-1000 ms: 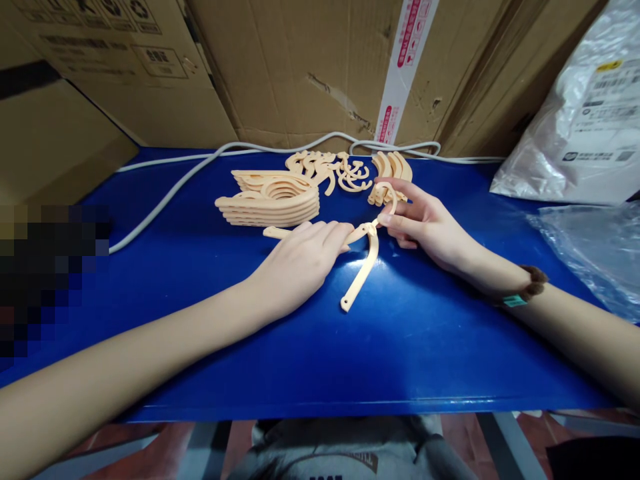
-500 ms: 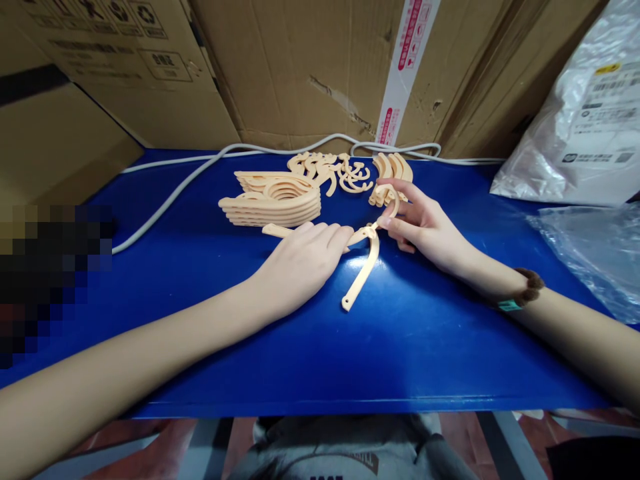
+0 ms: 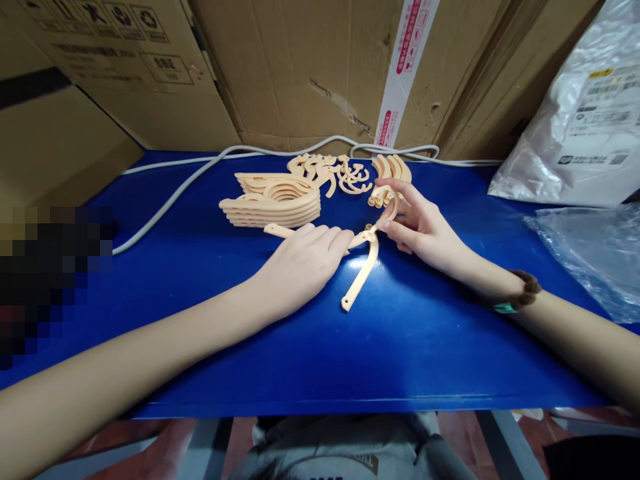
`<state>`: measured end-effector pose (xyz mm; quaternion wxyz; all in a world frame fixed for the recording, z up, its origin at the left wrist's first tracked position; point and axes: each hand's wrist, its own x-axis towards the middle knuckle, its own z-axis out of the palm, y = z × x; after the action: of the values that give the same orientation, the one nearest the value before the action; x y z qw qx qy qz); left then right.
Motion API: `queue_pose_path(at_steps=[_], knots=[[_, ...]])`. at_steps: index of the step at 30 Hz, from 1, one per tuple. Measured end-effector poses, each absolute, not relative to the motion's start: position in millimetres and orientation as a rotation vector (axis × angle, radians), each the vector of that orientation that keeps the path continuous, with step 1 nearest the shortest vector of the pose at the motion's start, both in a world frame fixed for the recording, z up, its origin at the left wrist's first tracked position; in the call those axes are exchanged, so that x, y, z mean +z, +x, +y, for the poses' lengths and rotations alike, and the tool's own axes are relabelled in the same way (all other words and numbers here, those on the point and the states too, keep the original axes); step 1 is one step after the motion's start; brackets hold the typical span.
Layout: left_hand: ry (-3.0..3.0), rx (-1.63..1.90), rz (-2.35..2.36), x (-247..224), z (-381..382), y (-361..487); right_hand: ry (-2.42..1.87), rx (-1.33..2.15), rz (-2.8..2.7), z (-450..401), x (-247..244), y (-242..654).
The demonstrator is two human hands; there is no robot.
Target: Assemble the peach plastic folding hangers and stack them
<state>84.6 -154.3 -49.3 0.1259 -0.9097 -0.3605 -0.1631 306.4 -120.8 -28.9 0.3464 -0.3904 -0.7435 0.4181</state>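
The left hand (image 3: 310, 263) wraps around one cream arm (image 3: 277, 231) and the right hand (image 3: 420, 223) pinches a round hook (image 3: 397, 204), so it seems best to keep the cream arm still and hold the hook straight, pushing gently at the joint (image 3: 369, 234). These parts meet over the middle of the blue table (image 3: 300, 367). They look pale, smooth and thin, and the second arm (image 3: 363, 272) bends like a cane, with a little hole at its tip.

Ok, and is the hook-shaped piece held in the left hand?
No, the right hand pinches the hook-shaped piece, while the left hand grips a beige strip beside it.
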Motion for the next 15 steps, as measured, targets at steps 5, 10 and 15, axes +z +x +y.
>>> queue_pose_path(at_steps=[5, 10, 15], knots=[[-2.639, -0.481, -0.984, -48.3, -154.7, 84.2, -1.044, 1.02, -1.963, -122.9, -28.6, 305.8], [-2.64, -0.467, -0.935, -46.3, -155.5, 83.7, -1.077, 1.024, -1.959, -123.7, -30.6, 305.8], [-2.643, -0.469, -0.948, -46.6, -156.4, 83.5, -1.047, 1.076, -1.94, -122.4, -31.6, 306.7]])
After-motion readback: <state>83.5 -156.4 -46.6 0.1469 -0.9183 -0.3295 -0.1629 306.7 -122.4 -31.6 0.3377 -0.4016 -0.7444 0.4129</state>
